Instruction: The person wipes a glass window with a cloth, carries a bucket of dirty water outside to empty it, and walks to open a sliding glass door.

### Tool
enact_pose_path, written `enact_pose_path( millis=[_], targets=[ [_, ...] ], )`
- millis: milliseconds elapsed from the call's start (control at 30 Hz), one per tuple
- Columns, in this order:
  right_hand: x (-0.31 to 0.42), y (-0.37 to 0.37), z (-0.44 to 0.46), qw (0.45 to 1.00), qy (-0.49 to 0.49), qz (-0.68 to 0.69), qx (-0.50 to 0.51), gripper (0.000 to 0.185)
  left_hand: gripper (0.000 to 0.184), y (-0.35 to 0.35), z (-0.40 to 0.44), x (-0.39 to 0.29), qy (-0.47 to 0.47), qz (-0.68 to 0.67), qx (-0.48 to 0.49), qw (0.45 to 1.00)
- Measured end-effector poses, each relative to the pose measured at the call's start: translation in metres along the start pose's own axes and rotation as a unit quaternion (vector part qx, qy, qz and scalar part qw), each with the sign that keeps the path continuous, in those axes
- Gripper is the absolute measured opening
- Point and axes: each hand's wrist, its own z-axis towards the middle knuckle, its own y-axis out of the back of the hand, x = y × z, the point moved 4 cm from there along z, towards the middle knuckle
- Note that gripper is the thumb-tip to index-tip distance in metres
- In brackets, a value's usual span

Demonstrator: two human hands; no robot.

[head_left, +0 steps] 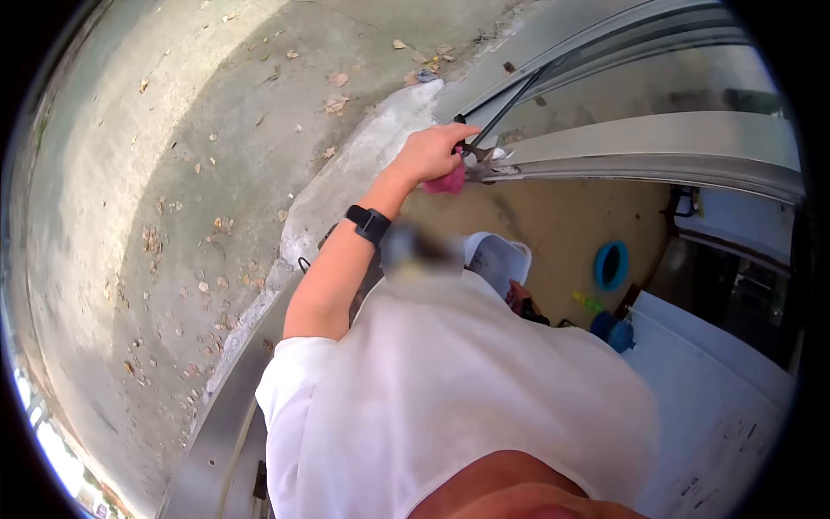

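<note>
My left hand (432, 154) reaches out to the end of a metal frame rail (596, 167), fingers wrapped round a pink cloth (446, 180). Its index finger points along the frame, beside a thin dark rod (512, 105) and a metal bracket (481, 159). A black watch (369, 224) is on that wrist. Lower down, partly hidden by the white shirt (484, 381), my right hand (520, 298) is closed at the rim of a white bucket (500, 259). Most of the right forearm is out of sight.
Pale concrete ground (251, 130) with scattered dry leaves lies to the left. Glass and metal framing (674, 95) spans the upper right. On the tan floor (553, 216) are a blue round basin (610, 265) and green and blue items. A white panel (700, 398) stands at lower right.
</note>
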Motion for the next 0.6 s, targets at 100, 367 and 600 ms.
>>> enact_pose_path(
  millis=[100,367,600],
  targets=[
    [0.001,-0.021,0.005,0.997,0.01,0.068,-0.019,0.032,0.042,0.002,0.04,0.0,-0.019,0.02,0.094,0.995],
    [0.035,-0.129,-0.019,0.978,0.128,0.133,-0.101,0.03,0.021,-0.013,0.126,0.009,-0.258,0.062,0.289,0.92],
    [0.02,-0.246,-0.128,0.877,0.164,0.384,-0.237,0.031,0.019,-0.023,0.15,0.018,-0.425,0.002,0.315,0.848]
  ],
)
